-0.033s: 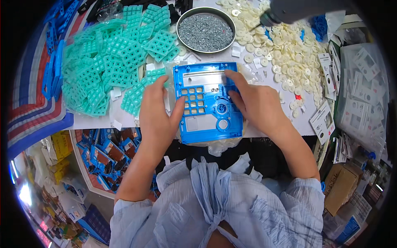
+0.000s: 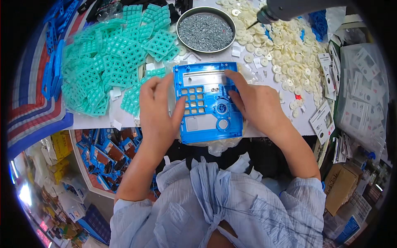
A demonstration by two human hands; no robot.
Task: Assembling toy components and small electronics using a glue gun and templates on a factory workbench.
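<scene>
In front of me a blue plastic casing panel (image 2: 209, 128) lies on a clear plastic bag (image 2: 217, 148) at the table's front edge. It has a grid of square openings, round recesses and a long slot. My left hand (image 2: 159, 109) is beside its left edge, thumb along the rim by the grid, fingers apart and partly bent. My right hand (image 2: 259, 103) holds the right side, with index finger on the upper right corner and thumb on the inner right part; its other fingers are hidden.
Green rubber keypads (image 2: 111, 62) are heaped left, near a round tin of screws (image 2: 206, 33). Cream plastic discs (image 2: 285, 53) spread right, under a hanging dark screwdriver (image 2: 269, 14). Printed cards (image 2: 322, 122) stand at the right edge. A tray of blue assemblies (image 2: 107, 157) sits lower left.
My left fingers have shifted slightly and separated beside the panel. The hanging screwdriver has swung a little up and left. The panel and my right hand have stayed in place.
</scene>
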